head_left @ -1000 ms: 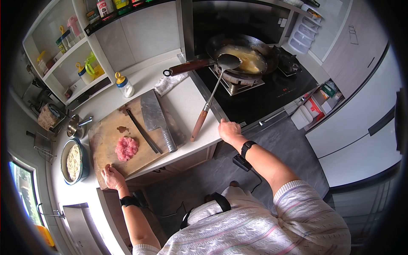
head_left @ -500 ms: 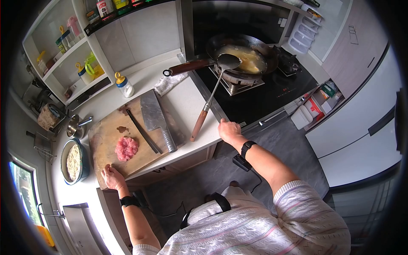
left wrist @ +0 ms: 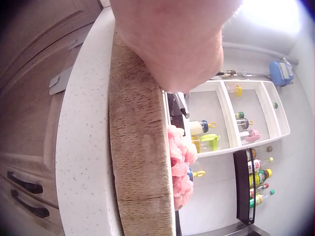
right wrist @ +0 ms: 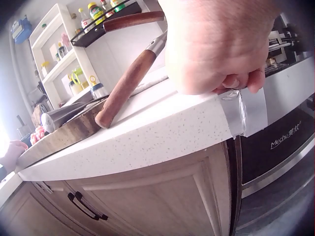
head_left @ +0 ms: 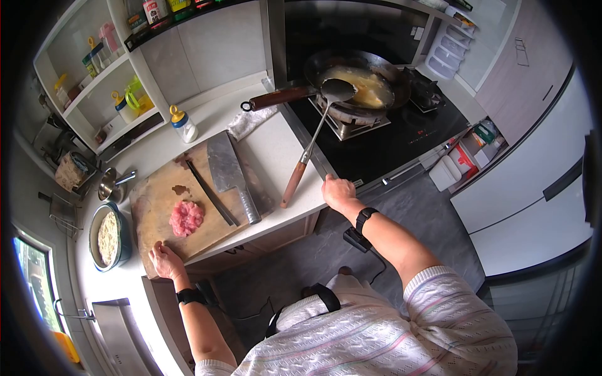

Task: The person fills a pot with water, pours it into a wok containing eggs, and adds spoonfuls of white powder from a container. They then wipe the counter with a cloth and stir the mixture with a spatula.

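Note:
My left hand (head_left: 166,260) rests at the front left corner of a thick wooden cutting board (head_left: 147,188), fingers loose on its edge. Beside it on the board lies a mound of pink minced meat (head_left: 186,218), then long dark sticks like chopsticks (head_left: 210,194) and a cleaver (head_left: 222,166). My right hand (head_left: 340,193) leans on the counter edge by the stove, its fingers curled under and holding nothing, as the right wrist view shows. Left of it, a wok ladle (head_left: 307,153) spans from the counter to the wok (head_left: 392,69), its wooden handle (right wrist: 125,91) toward me.
Pale yellowish liquid (head_left: 367,88) fills the wok on the black stove (head_left: 433,128). A bowl of pale food (head_left: 108,241) and a metal pot (head_left: 111,185) stand left of the board. A yellow-capped jar (head_left: 184,127) and a cloth (head_left: 251,122) lie behind. An open drawer (head_left: 467,156) juts out right.

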Available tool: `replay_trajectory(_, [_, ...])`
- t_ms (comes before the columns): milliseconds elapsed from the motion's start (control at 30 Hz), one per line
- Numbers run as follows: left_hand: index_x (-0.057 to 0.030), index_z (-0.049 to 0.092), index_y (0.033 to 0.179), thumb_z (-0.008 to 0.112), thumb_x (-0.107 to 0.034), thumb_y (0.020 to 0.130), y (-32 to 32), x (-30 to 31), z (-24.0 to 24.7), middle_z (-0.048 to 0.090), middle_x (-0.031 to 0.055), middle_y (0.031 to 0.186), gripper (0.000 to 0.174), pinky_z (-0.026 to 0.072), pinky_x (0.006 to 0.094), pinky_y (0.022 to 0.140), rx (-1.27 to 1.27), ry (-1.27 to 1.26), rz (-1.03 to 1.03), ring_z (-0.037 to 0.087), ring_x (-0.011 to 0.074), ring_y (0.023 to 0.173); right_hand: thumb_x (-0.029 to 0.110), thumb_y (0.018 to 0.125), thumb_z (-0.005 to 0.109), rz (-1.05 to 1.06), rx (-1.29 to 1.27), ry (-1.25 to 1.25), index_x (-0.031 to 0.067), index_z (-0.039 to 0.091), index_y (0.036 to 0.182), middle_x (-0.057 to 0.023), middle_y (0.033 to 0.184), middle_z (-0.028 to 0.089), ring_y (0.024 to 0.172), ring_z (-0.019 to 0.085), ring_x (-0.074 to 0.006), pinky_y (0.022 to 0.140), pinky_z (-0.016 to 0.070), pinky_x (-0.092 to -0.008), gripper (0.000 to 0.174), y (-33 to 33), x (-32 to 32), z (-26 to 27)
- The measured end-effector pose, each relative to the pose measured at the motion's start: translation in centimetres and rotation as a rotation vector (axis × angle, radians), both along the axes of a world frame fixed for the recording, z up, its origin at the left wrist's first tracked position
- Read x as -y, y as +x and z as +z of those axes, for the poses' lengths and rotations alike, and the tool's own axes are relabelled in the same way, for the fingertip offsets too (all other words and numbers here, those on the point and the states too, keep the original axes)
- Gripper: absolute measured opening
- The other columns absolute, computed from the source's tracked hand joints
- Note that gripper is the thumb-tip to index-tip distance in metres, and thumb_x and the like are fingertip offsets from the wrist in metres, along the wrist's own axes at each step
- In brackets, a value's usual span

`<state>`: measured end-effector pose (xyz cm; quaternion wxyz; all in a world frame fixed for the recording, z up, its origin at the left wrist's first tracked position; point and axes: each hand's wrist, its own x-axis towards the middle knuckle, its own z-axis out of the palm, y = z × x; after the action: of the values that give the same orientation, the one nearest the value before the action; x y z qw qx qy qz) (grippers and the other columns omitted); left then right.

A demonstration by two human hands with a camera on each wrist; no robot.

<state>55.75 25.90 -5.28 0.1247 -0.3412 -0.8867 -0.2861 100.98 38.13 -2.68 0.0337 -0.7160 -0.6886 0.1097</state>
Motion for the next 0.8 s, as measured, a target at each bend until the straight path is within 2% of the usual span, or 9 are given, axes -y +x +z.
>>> replay_trajectory(800, [-0.0161, 0.061, 0.096, 0.046, -0.021, 0.085, 0.10, 0.00, 0.17, 0.056, 0.0061, 0.100, 0.020, 0.0471, 0.0399, 0.068, 0.000, -0.016, 0.008, 0.059, 0.0286, 0.085, 0.015, 0.085, 0.039, 0.003, 0.003, -0.022, -0.0020, 0.053, 0.100, -0.0222, 0.084, 0.065, 0.086, 0.063, -0.0352, 0.079, 0.0488, -0.0434, 0.027, 0.05, -0.15, -0.05])
